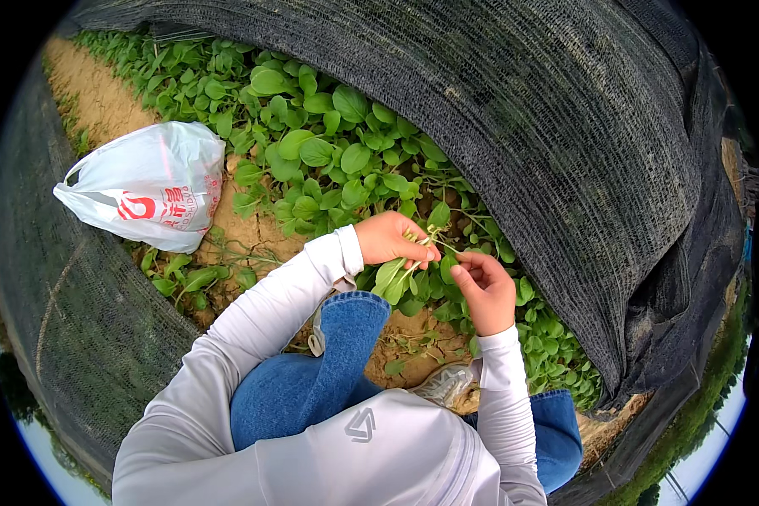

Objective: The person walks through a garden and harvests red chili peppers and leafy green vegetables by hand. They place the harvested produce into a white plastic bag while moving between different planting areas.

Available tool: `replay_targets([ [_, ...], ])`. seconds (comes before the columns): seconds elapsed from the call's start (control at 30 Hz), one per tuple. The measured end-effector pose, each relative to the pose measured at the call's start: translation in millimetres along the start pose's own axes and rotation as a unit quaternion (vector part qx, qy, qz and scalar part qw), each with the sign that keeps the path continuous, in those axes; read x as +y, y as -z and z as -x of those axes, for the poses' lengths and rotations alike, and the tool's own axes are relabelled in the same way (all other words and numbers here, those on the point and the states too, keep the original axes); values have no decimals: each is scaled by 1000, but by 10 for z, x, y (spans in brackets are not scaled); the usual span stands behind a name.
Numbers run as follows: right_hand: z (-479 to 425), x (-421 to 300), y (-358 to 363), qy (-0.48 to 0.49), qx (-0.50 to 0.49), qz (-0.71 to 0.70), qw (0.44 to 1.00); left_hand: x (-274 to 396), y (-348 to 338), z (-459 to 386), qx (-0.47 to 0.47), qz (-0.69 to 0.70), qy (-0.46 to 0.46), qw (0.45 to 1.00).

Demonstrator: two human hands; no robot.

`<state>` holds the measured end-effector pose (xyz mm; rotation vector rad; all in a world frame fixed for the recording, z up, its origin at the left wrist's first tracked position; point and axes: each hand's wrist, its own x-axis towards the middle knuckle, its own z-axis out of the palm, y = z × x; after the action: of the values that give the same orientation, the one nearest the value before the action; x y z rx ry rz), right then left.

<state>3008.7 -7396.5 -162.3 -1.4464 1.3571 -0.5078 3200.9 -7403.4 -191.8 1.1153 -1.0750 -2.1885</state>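
Pinched in my left hand [397, 240] is a small bunch of leafy green seedlings [390, 277], their pale stem ends showing above the fingers and leaves hanging below. My right hand [484, 288] is just to the right, thumb and forefinger closed around a thin pale stem [449, 248] that reaches toward the bunch. Whether that stem belongs to the bunch is hard to tell. Both hands are above a dense bed of round-leaved greens [329, 152] growing in soil.
A white plastic bag [158, 183] with red printing stands on cracked dry soil [246, 218] at left. Black shade netting [544, 114] covers the bed's far right side; more netting [95, 329] lies at left. My shoe [444, 383] rests on soil below my hands.
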Motion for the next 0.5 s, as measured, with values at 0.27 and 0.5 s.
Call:
replay_targets([
  [0.27,-251,72,-256,-14,37,-136,990,-84,-14,-45,54,-18,-7,998],
  [0.5,-130,90,-349,113,101,-63,986,-140,-34,-69,110,-24,1,994],
])
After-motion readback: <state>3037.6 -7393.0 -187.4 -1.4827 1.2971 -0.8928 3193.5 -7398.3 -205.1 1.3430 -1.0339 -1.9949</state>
